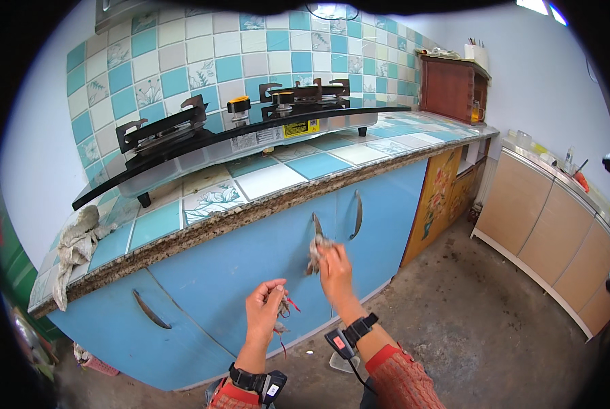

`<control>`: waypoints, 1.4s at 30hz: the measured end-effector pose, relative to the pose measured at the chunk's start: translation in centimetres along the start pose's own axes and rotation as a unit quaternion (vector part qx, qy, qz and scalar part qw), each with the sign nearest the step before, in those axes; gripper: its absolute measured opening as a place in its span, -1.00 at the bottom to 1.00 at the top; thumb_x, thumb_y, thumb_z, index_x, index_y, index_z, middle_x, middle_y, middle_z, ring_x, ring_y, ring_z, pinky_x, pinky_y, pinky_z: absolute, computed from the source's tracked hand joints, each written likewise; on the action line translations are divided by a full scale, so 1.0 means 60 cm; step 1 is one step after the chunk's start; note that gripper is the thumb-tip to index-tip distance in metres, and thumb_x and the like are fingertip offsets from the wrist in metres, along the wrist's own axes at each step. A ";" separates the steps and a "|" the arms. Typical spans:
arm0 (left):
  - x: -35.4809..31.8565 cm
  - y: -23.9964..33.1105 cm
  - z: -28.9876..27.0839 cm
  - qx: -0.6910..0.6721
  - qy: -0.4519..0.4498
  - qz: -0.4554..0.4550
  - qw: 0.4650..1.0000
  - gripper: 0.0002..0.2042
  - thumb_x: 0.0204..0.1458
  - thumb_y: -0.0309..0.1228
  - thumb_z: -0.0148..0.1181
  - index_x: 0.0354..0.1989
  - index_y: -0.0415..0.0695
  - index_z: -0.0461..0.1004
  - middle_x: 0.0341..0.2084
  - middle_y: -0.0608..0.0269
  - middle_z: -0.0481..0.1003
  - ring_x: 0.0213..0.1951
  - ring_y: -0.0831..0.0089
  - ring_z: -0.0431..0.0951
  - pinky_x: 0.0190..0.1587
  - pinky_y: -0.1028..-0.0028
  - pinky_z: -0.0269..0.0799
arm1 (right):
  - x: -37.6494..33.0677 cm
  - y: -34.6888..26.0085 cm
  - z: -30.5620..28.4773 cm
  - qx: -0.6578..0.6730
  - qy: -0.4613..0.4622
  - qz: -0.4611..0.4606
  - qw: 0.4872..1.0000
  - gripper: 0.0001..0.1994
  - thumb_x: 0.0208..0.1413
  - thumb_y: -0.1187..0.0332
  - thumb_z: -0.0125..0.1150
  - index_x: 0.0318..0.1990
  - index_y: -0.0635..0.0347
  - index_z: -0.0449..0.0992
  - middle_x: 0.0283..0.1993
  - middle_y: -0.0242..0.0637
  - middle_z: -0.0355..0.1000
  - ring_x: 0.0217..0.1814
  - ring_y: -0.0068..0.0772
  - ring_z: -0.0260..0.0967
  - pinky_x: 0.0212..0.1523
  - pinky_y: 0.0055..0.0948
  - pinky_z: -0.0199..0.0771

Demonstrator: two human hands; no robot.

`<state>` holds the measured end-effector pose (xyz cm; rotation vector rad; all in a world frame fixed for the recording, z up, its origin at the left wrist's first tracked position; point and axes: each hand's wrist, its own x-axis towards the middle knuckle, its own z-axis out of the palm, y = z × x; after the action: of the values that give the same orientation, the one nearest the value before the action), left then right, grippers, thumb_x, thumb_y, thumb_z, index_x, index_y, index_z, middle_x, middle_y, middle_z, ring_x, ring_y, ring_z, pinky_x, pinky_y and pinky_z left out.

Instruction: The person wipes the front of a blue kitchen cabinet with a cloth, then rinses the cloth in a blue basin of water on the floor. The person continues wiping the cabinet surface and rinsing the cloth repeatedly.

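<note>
My left hand (264, 310) is closed around a small bundle of scraps (286, 308) with red and grey strands hanging from it. My right hand (333, 266) is raised a little higher and pinches a greyish crumpled bit of cloth or fibre (314, 251) in front of the blue cabinet door (250, 266). Both hands hover close together, below the tiled counter's edge (250, 215). Each wrist carries a black strapped device, and the sleeves are red-patterned.
A black two-burner gas stove (237, 129) sits on the tiled counter. A dirty rag (76, 242) lies at the counter's left end. Blue cabinets have curved handles (356, 215). A wooden box (452, 87) stands at the far end, beige cabinets (550, 225) line the right, over concrete floor (468, 320).
</note>
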<state>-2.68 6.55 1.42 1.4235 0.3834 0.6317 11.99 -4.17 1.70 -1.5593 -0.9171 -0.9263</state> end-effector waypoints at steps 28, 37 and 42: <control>0.001 0.007 -0.003 0.024 0.004 -0.019 1.000 -0.80 0.13 -0.41 0.14 -0.13 -0.23 0.54 -0.43 0.33 0.53 -0.47 0.75 0.34 -0.47 0.68 0.21 | 0.086 0.066 -0.023 0.226 0.032 0.147 0.962 -0.68 -0.01 0.71 0.08 -0.08 0.27 0.52 -0.13 -0.23 0.46 -0.15 -0.43 0.43 -0.14 -0.52 0.45; -0.005 0.000 0.004 0.030 -0.024 0.001 0.999 -0.80 0.13 -0.43 0.14 -0.12 -0.24 0.54 -0.42 0.32 0.53 -0.41 0.72 0.37 -0.39 0.66 0.28 | 0.072 0.057 -0.021 0.092 -0.051 0.090 0.990 -0.69 -0.04 0.73 0.06 -0.14 0.24 0.55 -0.20 -0.24 0.36 -0.21 -0.29 0.43 -0.19 -0.43 0.48; -0.002 -0.007 0.006 0.018 -0.036 -0.010 0.999 -0.79 0.13 -0.44 0.13 -0.12 -0.25 0.53 -0.41 0.31 0.53 -0.40 0.71 0.38 -0.36 0.65 0.29 | 0.073 0.048 -0.026 0.030 -0.067 0.080 0.994 -0.69 -0.05 0.74 0.06 -0.18 0.22 0.57 -0.23 -0.16 0.33 -0.21 -0.16 0.40 -0.21 -0.35 0.46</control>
<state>-2.51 6.19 1.03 1.4700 0.3535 0.5591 16.21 -5.71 4.79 -1.6329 -0.8905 -0.6806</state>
